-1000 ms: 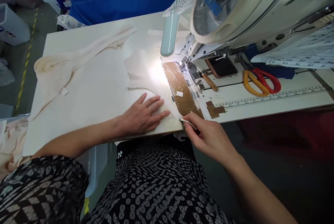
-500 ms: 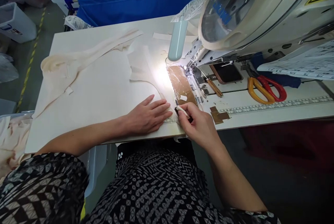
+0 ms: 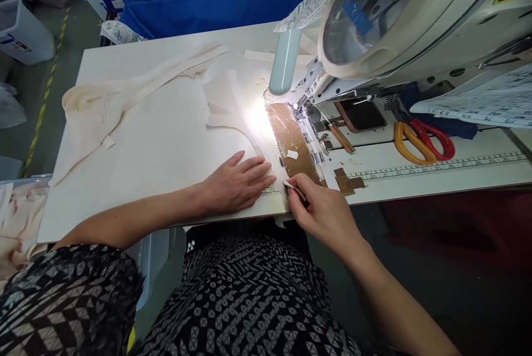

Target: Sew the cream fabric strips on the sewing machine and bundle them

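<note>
Resting the left hand (image 3: 241, 185) over the lower end of a pale fabric piece (image 3: 226, 104), with fingers slightly spread, near the front edge of the counter (image 3: 158, 156); pinching a white-tipped item (image 3: 288, 184), too small to make out, between thumb and forefinger of the right hand (image 3: 326, 209), just inside that edge; having a wide stretch of counter toward a long cloth bundle (image 3: 97, 104) at left, but, close at right, a brown strip (image 3: 295, 134) leading to the sewing machine (image 3: 374, 62), with scissors (image 3: 424, 139) well apart
</note>
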Tool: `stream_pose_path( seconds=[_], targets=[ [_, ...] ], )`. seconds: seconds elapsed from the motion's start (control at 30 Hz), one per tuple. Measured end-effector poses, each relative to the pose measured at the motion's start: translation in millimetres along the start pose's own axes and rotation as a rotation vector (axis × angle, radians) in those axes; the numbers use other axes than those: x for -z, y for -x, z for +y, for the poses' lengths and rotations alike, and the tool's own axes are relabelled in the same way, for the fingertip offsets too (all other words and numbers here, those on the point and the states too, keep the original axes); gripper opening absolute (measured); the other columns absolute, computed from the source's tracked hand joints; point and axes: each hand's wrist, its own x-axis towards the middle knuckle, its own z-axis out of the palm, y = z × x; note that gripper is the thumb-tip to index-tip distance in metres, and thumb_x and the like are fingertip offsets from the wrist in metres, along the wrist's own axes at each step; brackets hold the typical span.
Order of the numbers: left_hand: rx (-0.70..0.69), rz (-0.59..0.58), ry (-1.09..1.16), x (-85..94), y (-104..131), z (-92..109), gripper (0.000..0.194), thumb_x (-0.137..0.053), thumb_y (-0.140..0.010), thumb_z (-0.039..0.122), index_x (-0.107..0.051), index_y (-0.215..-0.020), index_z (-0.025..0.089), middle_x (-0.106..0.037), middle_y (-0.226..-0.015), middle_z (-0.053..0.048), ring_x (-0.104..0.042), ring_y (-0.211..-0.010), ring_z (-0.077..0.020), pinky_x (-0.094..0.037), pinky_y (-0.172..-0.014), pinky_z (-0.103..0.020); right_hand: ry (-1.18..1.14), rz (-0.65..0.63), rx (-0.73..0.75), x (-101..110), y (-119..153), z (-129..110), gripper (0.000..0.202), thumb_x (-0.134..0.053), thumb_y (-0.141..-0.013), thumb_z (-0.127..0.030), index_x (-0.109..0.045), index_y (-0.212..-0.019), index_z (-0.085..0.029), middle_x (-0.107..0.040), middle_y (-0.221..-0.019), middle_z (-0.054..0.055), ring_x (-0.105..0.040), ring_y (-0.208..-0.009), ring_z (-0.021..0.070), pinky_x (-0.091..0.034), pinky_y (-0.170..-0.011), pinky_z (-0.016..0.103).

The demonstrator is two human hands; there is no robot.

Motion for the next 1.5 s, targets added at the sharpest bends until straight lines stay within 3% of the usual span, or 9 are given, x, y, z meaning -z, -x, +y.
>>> stream_pose_path(
  seconds=[0.2, 0.4, 0.57, 0.67, 0.83, 1.5],
  targets=[
    [0.004, -0.001, -0.014, 1.9, 1, -5, 0.04, -0.045, -0.099, 0.029, -0.053, -0.137, 0.016, -0.054, -0.142, -0.013, -0.045, -0.134, -0.028, -0.035, -0.11, -0.048, -0.122, -0.078, -0.072, 11, 13, 6, 0.012, -0.046, -0.092, -0.029, -0.053, -0.083, -0.024, -0.054, -0.054, -0.005, -0.046, -0.041, 0.012, -0.032, -0.045, 0.026],
    [0.103, -0.012, -0.039, 8.2, 2, -18, 0.039, -0.037, -0.102, 0.027, -0.054, -0.134, 0.011, -0.055, -0.14, -0.015, -0.047, -0.133, -0.029, -0.034, -0.111, -0.051, -0.183, 0.092, -0.133, 5, -5, 4, 0.019, -0.047, -0.094, -0.037, -0.058, -0.092, -0.022, -0.06, -0.062, -0.002, -0.05, -0.046, 0.0127, -0.036, -0.048, 0.026],
    [0.068, -0.049, 0.012, 8.5, 0, -15, 0.041, -0.035, -0.101, 0.026, -0.053, -0.133, 0.007, -0.056, -0.138, -0.016, -0.047, -0.132, -0.026, -0.034, -0.114, -0.046, -0.119, 0.093, -0.074, -5, -17, -1, 0.02, -0.046, -0.094, -0.035, -0.06, -0.099, -0.02, -0.062, -0.063, -0.001, -0.052, -0.048, 0.0137, -0.037, -0.051, 0.027],
    [0.039, -0.02, -0.021, 7.1, 0, -12, 0.041, -0.036, -0.102, 0.03, -0.053, -0.133, 0.01, -0.057, -0.137, -0.016, -0.048, -0.13, -0.0284, -0.036, -0.111, -0.05, -0.092, 0.116, -0.04, -12, -24, 0, 0.021, -0.047, -0.093, -0.034, -0.061, -0.099, -0.019, -0.06, -0.059, -0.002, -0.051, -0.047, 0.014, -0.037, -0.052, 0.028],
    [0.026, 0.031, -0.039, 4.0, 2, -10, 0.041, -0.038, -0.101, 0.032, -0.054, -0.132, 0.011, -0.056, -0.136, -0.018, -0.048, -0.129, -0.0311, -0.039, -0.107, -0.051, -0.073, 0.135, 0.011, -19, -31, 4, 0.021, -0.047, -0.093, -0.032, -0.058, -0.104, -0.019, -0.068, -0.071, 0.001, -0.051, -0.046, 0.0131, -0.039, -0.053, 0.028],
    [0.045, 0.044, -0.045, 1.6, 1, -8, 0.038, -0.041, -0.099, 0.029, -0.055, -0.129, 0.01, -0.056, -0.134, -0.018, -0.048, -0.127, -0.0313, -0.041, -0.104, -0.048, -0.008, 0.127, 0.099, -20, -34, 3, 0.018, -0.046, -0.094, -0.028, -0.06, -0.096, -0.017, -0.062, -0.059, -0.002, -0.05, -0.044, 0.0127, -0.035, -0.05, 0.027]
  ],
)
